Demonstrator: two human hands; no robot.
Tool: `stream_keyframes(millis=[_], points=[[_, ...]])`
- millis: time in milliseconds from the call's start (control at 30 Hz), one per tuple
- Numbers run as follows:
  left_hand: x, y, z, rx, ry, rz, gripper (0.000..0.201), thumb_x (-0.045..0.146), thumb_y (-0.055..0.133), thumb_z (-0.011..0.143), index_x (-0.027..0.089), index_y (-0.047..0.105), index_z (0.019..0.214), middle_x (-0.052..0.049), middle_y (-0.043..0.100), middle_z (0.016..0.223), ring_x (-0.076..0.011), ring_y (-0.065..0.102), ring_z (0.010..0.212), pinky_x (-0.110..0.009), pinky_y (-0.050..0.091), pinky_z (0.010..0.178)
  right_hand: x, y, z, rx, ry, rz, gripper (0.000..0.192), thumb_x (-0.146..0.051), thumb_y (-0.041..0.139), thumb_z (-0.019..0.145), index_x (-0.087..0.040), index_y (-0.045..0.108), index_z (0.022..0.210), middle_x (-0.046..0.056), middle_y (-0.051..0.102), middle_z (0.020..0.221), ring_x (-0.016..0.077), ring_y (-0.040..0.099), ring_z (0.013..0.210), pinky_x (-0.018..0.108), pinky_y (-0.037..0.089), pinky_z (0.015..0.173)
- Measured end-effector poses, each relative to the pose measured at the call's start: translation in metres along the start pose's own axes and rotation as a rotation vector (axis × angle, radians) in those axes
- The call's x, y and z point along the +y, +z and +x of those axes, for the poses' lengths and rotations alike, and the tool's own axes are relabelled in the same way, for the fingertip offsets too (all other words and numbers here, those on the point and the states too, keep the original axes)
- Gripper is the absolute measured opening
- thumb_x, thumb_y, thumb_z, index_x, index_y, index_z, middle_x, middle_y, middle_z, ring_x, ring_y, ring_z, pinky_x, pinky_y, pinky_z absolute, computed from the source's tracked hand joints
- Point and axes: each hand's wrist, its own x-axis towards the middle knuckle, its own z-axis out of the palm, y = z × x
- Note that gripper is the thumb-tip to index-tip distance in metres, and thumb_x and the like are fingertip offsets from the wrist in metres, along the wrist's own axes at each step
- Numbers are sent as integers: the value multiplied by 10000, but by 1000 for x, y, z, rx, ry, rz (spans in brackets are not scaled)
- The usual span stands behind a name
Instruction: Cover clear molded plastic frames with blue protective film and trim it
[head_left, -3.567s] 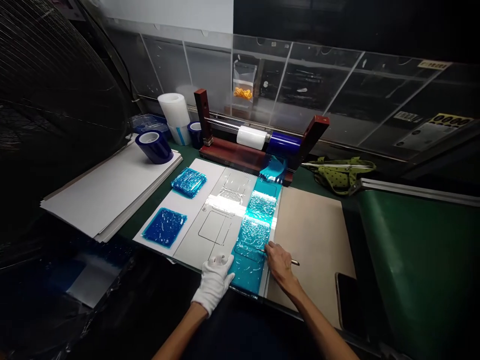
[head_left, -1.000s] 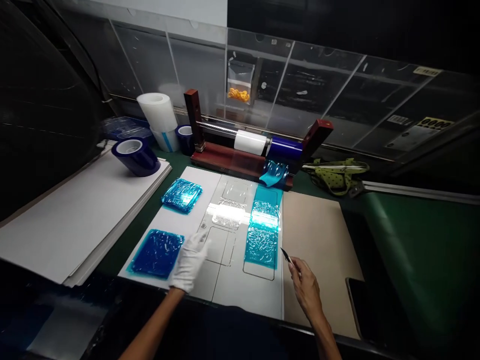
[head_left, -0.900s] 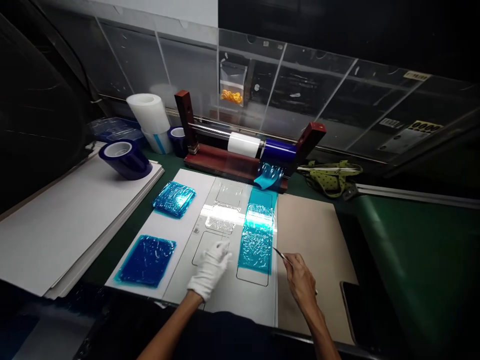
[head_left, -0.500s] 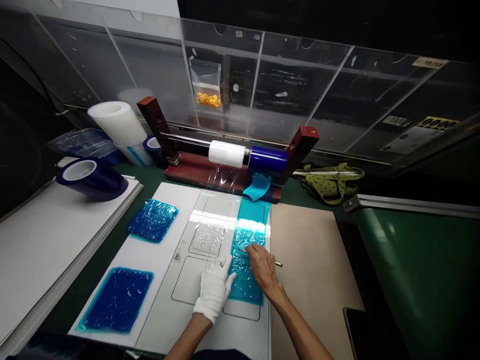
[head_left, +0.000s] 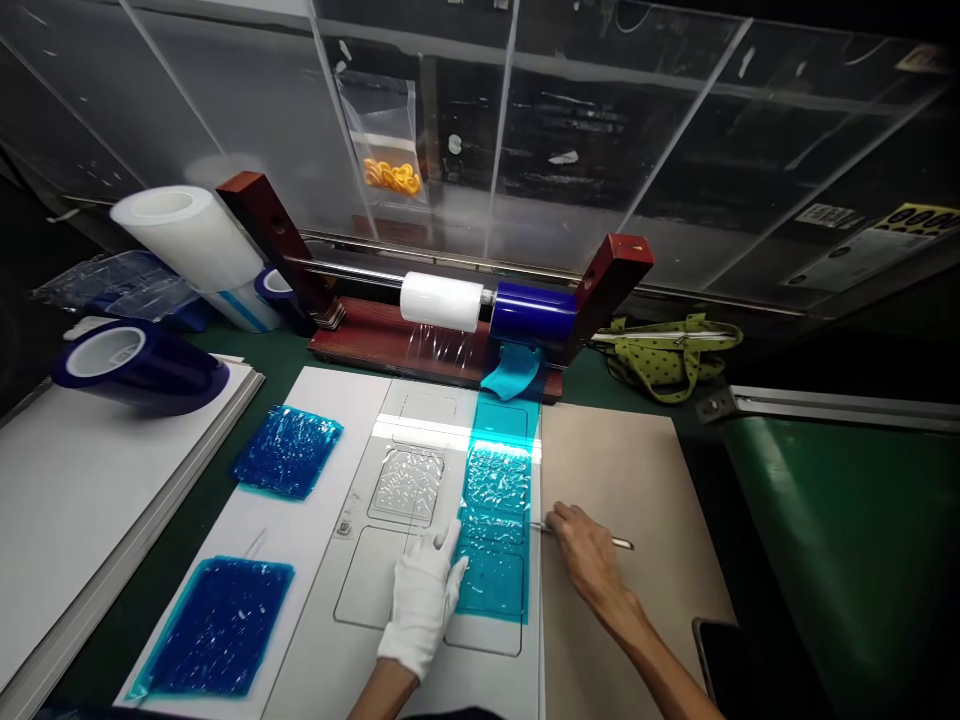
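Observation:
My left hand (head_left: 421, 600), in a white glove, lies on the pale printed sheet (head_left: 307, 660) with its thumb apart from its fingers. Its fingertips reach the left edge of a strip of translucent blue film (head_left: 496, 580). The strip covers the sheet's right column of outlined rectangles. In my bare right hand (head_left: 585, 550) is a slim, pen-like craft knife (head_left: 622, 543). Its tip points left at the film's right edge; I cannot tell whether it touches. Left of the film, a crinkled clear film piece (head_left: 409, 485) covers one outlined rectangle.
A wooden stand (head_left: 360, 340) holds a white roll (head_left: 441, 302) and a blue film roll (head_left: 532, 311). Stacks of blue film pieces (head_left: 289, 450) lie left. Further out are a large blue roll (head_left: 142, 368), a brown board (head_left: 622, 450), a phone (head_left: 724, 665) and a green pouch (head_left: 667, 350).
My right hand has drawn the craft knife rightward, from across the blue film to its right edge. My left hand stays on the sheet. The camera view has tipped down and come closer.

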Motion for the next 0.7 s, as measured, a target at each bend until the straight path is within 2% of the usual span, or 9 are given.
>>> stream_keyframes(millis=[100,167,267,367,467,600,700], points=[[1,-2,-2,-5,1,-11,491,359,413,898,248,409,1377,-113,589,1174,-268,560,1016,-375,457,827,30,2,-33,5,175,7,281,-110,380,887,-215,631,815,43,636,837,192,579,789,276,243,542],[3,0,-5,-1,-24,-8,597,431,460,864,170,378,1394,-163,534,1261,-315,518,1104,-423,431,895,34,9,-49,7,251,99,254,-160,399,888,-230,643,897,36,648,869,190,603,771,267,281,553],[9,6,-13,-10,-21,-5,848,536,556,760,95,281,1430,-208,420,1385,-358,415,1240,-465,340,1020,22,22,-60,-15,316,292,224,-202,452,864,-237,664,929,41,674,915,215,632,819,271,336,608],[19,17,-22,-48,37,-2,1109,601,661,595,103,177,1461,-195,295,1482,-363,288,1345,-465,255,1091,5,34,-60,-11,360,445,220,-183,479,829,-230,688,880,56,692,923,235,633,857,279,350,645],[29,30,-27,-77,78,22,1269,650,706,432,105,195,1457,-202,212,1515,-400,183,1384,-514,175,1115,-7,43,-59,18,380,529,217,-176,495,797,-230,698,854,62,705,918,231,633,855,275,357,653],[36,42,-26,-38,85,75,1284,672,681,417,72,208,1449,-231,182,1514,-420,124,1393,-557,86,1121,-11,50,-64,50,371,700,176,-216,535,752,-237,703,799,39,715,841,217,636,822,266,379,658],[34,44,-23,28,102,114,1130,563,643,581,47,147,1455,-236,187,1512,-388,141,1398,-543,86,1128,-9,53,-75,75,350,861,157,-281,551,737,-240,698,770,16,712,808,203,631,783,267,399,668]])
